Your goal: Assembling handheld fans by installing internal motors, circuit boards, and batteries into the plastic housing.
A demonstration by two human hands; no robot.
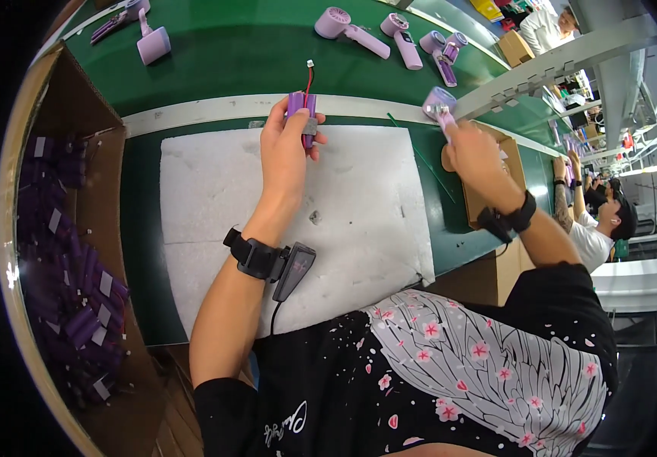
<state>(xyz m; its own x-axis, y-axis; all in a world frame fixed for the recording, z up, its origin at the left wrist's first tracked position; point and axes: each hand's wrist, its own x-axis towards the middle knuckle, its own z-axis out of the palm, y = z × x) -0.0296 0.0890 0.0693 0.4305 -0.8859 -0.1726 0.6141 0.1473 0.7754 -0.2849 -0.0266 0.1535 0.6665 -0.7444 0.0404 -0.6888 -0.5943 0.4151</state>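
Observation:
My left hand [283, 156] is closed around a purple battery pack [296, 101] above the far part of a white foam mat [359, 221]. A grey patch sits on the pack. Red and black leads rise from it to a small white connector [310, 64]. Off to the right, my right hand [477, 156] grips a lilac handheld fan [440, 99] by its handle, with the round head pointing away from me. The fingers cover most of that handle. Both wrists wear black straps with small devices.
A cardboard box [100, 206] of purple battery packs [81, 327] stands at left. Several lilac fans [363, 39] lie on the green surface [222, 46] beyond a pale rail. A thin green stick [431, 171], a smaller box [513, 160] and a metal frame [557, 61] are right; people work beyond.

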